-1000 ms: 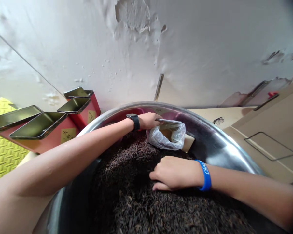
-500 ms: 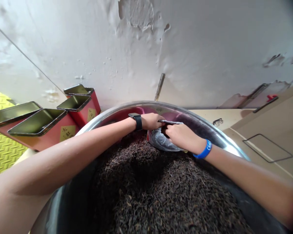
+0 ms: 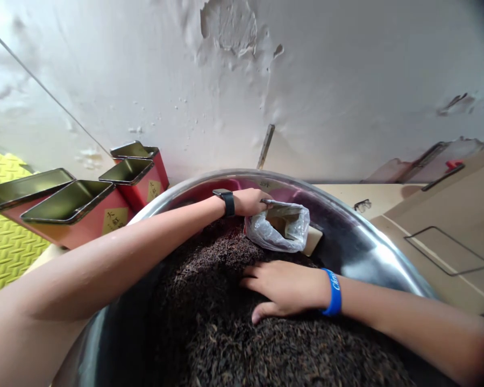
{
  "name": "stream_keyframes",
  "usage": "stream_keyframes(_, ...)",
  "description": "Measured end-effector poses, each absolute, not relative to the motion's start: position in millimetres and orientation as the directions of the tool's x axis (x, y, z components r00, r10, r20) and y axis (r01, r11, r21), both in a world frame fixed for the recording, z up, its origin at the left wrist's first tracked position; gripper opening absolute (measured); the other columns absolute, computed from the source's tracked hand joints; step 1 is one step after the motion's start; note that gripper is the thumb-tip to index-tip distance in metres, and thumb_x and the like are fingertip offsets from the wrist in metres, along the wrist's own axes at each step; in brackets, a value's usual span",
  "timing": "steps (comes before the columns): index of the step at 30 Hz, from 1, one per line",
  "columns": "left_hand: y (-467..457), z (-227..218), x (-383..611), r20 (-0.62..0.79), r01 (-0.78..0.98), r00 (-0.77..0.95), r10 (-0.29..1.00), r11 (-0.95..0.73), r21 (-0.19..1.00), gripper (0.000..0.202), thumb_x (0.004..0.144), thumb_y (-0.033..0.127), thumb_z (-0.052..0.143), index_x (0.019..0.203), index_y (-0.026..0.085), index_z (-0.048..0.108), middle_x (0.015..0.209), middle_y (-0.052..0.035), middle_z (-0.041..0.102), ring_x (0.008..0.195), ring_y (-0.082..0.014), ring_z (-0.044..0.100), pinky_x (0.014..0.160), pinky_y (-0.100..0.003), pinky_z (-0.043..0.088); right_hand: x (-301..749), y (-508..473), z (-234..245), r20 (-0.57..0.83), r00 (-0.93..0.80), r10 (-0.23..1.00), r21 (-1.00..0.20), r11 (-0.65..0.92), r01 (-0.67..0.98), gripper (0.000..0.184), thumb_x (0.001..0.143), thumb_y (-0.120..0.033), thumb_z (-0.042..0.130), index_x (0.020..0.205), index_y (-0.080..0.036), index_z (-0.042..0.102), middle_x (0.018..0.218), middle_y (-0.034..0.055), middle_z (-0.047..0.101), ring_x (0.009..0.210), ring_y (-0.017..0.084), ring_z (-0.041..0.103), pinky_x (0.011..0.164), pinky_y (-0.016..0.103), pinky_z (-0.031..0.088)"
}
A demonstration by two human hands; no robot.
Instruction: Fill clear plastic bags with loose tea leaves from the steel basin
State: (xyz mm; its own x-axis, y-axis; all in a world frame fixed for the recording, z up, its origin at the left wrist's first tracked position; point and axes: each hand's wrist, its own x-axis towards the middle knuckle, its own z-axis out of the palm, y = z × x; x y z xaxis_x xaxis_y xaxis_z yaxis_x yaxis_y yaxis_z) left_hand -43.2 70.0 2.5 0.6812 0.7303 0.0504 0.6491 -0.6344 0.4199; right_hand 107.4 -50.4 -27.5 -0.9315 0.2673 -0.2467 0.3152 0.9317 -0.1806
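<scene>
A big metal basin [image 3: 387, 258] is heaped with dark loose tea leaves [image 3: 306, 349]. Near its far wall sits a clear plastic bag [image 3: 276, 244], its mouth spread wide, lining a container with a bit of red and a cream-coloured side showing. My left hand [image 3: 250, 201], with a black watch on the wrist, pinches the bag's left rim; some of its fingertips are hidden. In front of the bag, my right hand [image 3: 286, 287] lies palm down on the tea leaves, thumb apart from the fingers. Its fingertips dip into a dark hollow in the heap.
Several red tins [image 3: 80, 207] with their tops uncovered stand left of the basin. A cardboard box [image 3: 463, 220] is on the right, with eyeglasses [image 3: 362, 205] on the surface beside it. A peeling wall [image 3: 326, 97] rises behind the basin. Yellow matting [image 3: 8, 242] shows at far left.
My right hand has let go of the bag's rim and come down onto the tea leaves. The bag's mouth now shows wide. My left hand has stayed at the rim.
</scene>
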Motion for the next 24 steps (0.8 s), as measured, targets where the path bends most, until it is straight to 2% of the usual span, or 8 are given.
stream_keyframes(3, 71, 2, -43, 0.049, 0.652, 0.685, 0.726, -0.643, 0.401, 0.028, 0.085, 0.031, 0.041, 0.100, 0.020, 0.062, 0.095, -0.0031, 0.066, 0.079, -0.0151, 0.057, 0.067, -0.023, 0.040, 108, -50, -34, -0.314, -0.900, 0.303, -0.144, 0.922, 0.360, 0.058, 0.081, -0.061, 0.042, 0.103, -0.011, 0.060, 0.091, 0.0138, 0.065, 0.079, 0.025, 0.062, 0.065, 0.033, 0.045)
stream_keyframes(8, 69, 3, -42, 0.042, 0.653, 0.679, 0.733, -0.630, 0.420, 0.028, 0.085, 0.032, 0.043, 0.101, 0.020, 0.063, 0.096, -0.0037, 0.066, 0.079, -0.0152, 0.057, 0.069, -0.023, 0.040, 107, -54, -25, -0.329, -0.900, 0.285, -0.052, 0.946, 0.319, 0.046, 0.089, -0.051, 0.033, 0.086, -0.015, 0.063, 0.070, 0.0084, 0.067, 0.059, 0.020, 0.062, 0.053, 0.029, 0.037)
stream_keyframes(11, 69, 3, -41, 0.048, 0.650, 0.681, 0.730, -0.634, 0.420, 0.029, 0.085, 0.032, 0.043, 0.103, 0.020, 0.062, 0.098, -0.0039, 0.066, 0.078, -0.0151, 0.056, 0.068, -0.024, 0.040, 106, -51, -9, -0.227, -0.933, 0.278, -0.038, 0.955, 0.294, 0.043, 0.092, -0.046, 0.030, 0.085, -0.017, 0.060, 0.068, 0.0050, 0.066, 0.055, 0.016, 0.059, 0.052, 0.027, 0.034)
stream_keyframes(14, 69, 3, -40, 0.037, 0.660, 0.682, 0.730, -0.637, 0.398, 0.029, 0.086, 0.031, 0.041, 0.101, 0.019, 0.062, 0.096, -0.0046, 0.066, 0.076, -0.0155, 0.056, 0.066, -0.024, 0.039, 111, -38, 10, -0.016, -0.916, 0.401, 0.019, 0.916, 0.401, 0.044, 0.094, -0.044, 0.025, 0.082, -0.016, 0.057, 0.070, 0.0042, 0.065, 0.057, 0.014, 0.057, 0.052, 0.026, 0.032)
stream_keyframes(17, 70, 3, -39, 0.030, 0.657, 0.692, 0.722, -0.646, 0.389, 0.029, 0.085, 0.030, 0.041, 0.102, 0.019, 0.062, 0.095, -0.0050, 0.066, 0.078, -0.0166, 0.056, 0.068, -0.025, 0.039, 123, -15, 18, 0.196, -0.822, 0.536, 0.159, 0.809, 0.565, 0.047, 0.094, -0.043, 0.023, 0.081, -0.014, 0.057, 0.074, 0.0072, 0.064, 0.064, 0.016, 0.058, 0.054, 0.028, 0.032)
stream_keyframes(19, 71, 3, -38, 0.034, 0.645, 0.705, 0.708, -0.661, 0.383, 0.028, 0.084, 0.027, 0.042, 0.102, 0.019, 0.061, 0.096, -0.0053, 0.066, 0.080, -0.0171, 0.057, 0.069, -0.025, 0.039, 131, -1, 15, 0.231, -0.755, 0.614, 0.247, 0.713, 0.656, 0.043, 0.094, -0.041, 0.027, 0.084, -0.014, 0.058, 0.078, 0.0085, 0.064, 0.067, 0.018, 0.058, 0.054, 0.029, 0.032)
stream_keyframes(21, 72, 4, -38, 0.033, 0.650, 0.706, 0.707, -0.666, 0.367, 0.028, 0.085, 0.028, 0.041, 0.101, 0.018, 0.061, 0.094, -0.0060, 0.066, 0.079, -0.0173, 0.057, 0.068, -0.025, 0.039, 137, 8, 8, 0.193, -0.733, 0.653, 0.317, 0.665, 0.676, 0.033, 0.093, -0.034, 0.034, 0.085, -0.014, 0.059, 0.081, 0.0086, 0.065, 0.070, 0.018, 0.058, 0.055, 0.029, 0.033)
stream_keyframes(24, 72, 4, -38, 0.035, 0.658, 0.702, 0.711, -0.666, 0.352, 0.029, 0.087, 0.030, 0.039, 0.100, 0.017, 0.061, 0.092, -0.0064, 0.066, 0.075, -0.0166, 0.057, 0.066, -0.025, 0.039, 139, 11, 6, 0.158, -0.770, 0.619, 0.326, 0.703, 0.632, 0.025, 0.090, -0.028, 0.040, 0.084, -0.015, 0.061, 0.088, 0.0081, 0.064, 0.077, 0.019, 0.058, 0.062, 0.030, 0.038)
